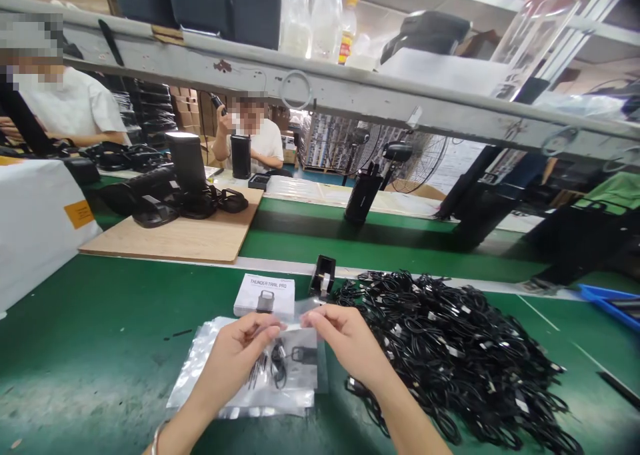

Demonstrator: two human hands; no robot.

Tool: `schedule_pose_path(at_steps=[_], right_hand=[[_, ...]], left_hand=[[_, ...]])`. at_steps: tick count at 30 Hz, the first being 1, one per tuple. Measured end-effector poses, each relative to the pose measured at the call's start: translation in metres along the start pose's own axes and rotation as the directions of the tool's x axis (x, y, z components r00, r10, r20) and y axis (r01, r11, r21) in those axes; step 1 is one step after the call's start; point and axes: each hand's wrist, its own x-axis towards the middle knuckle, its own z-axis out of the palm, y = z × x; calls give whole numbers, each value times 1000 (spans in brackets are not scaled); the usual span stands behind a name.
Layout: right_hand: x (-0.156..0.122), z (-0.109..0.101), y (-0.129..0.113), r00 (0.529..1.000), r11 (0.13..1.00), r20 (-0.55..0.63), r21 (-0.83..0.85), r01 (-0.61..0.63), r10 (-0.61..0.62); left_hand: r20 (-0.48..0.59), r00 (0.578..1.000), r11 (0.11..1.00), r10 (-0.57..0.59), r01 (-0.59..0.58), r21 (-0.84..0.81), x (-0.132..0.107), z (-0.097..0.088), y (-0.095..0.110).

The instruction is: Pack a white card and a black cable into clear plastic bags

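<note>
The clear plastic bag [311, 383] lies on the green desk [95, 368], directly in front of the person. It contains a coil of black cable [278, 365], a small black rectangular fitting [304, 355], and a few thin dark pieces [258, 370] too small to identify. The left hand [233, 358] and right hand [347, 342] both hold the upper edge of the bag. Each grip is closed to a pinch between thumb and fingers, and the two hands are close together. More flat clear film [200, 388] lies under the bag and extends to its left. A bracelet [159, 435] circles the left wrist.

A loose heap of black cables [450, 355] lies on the desk just beside the right forearm. Behind the bag are a white printed box [264, 294] marked "Thunder Trail Pro" and a black tape dispenser [323, 275]. Farther back, a wooden board [200, 238] carries black units and cords. A blue tray [603, 305] sits at the right side of the desk. A co-worker [253, 145] in a white shirt sits beyond a green belt [350, 235].
</note>
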Motion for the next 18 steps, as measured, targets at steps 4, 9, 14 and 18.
schedule_pose_path(at_steps=[4, 9, 14, 18], right_hand=[[-2, -6, -2, 999, 1000, -20, -7, 25, -25], [-5, -3, 4, 995, 993, -87, -105, 45, -54], [-3, -3, 10, 996, 997, -56, -51, 63, -66], [-1, -5, 17, 989, 989, -47, -56, 135, -138]], left_hand=[[-51, 998, 999, -27, 29, 21, 1, 1, -2], [-63, 998, 1000, -5, 5, 5, 2, 2, -1], [-1, 1000, 999, -27, 27, 20, 2, -3, 0], [43, 999, 995, -11, 15, -99, 0, -10, -4]])
